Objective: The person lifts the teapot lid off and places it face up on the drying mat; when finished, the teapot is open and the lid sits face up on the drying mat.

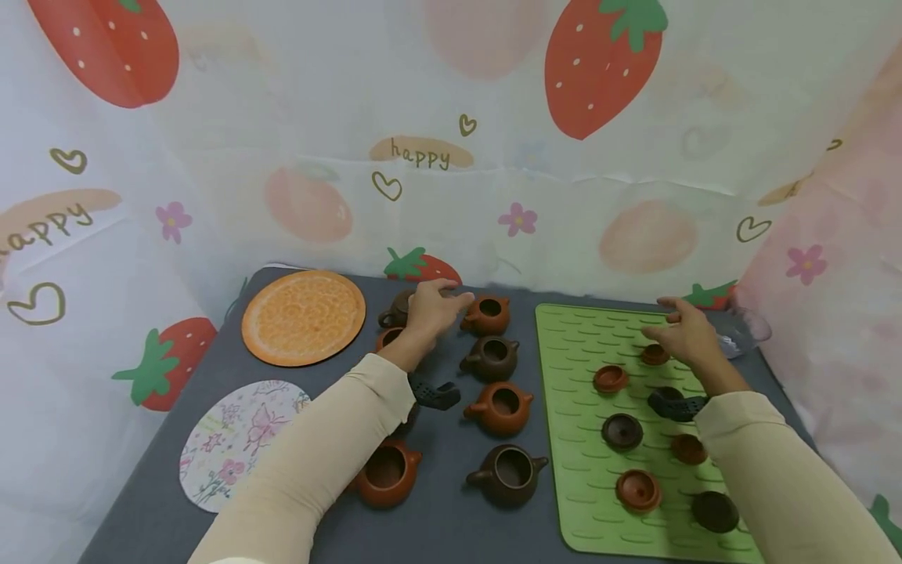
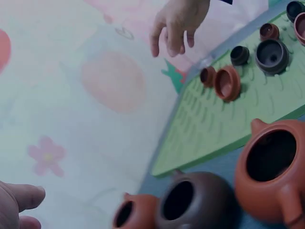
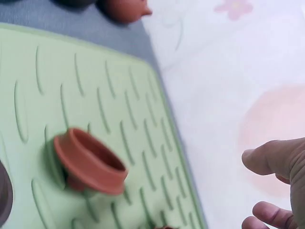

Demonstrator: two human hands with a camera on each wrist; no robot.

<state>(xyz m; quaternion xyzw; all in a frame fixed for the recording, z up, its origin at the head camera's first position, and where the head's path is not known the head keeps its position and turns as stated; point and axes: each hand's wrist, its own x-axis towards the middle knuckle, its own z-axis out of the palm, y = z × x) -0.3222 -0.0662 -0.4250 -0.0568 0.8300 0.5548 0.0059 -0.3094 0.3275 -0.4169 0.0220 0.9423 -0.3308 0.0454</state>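
Centre frame, the left hand point(image 1: 431, 307) hovers with fingers loosely spread, holding nothing, beside the lidless reddish-brown clay teapot point(image 1: 488, 314) — a careless brush could tip it. At right, the right hand point(image 1: 682, 333) hangs open over the green ribbed silicone mat point(image 1: 574, 345), near a small terracotta lid point(image 1: 654, 354).

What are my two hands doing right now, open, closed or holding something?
Left hand: open, fingers relaxed over the back teapots, holding nothing.
Right hand: open, fingers spread above the green mat near a small lid, holding nothing.
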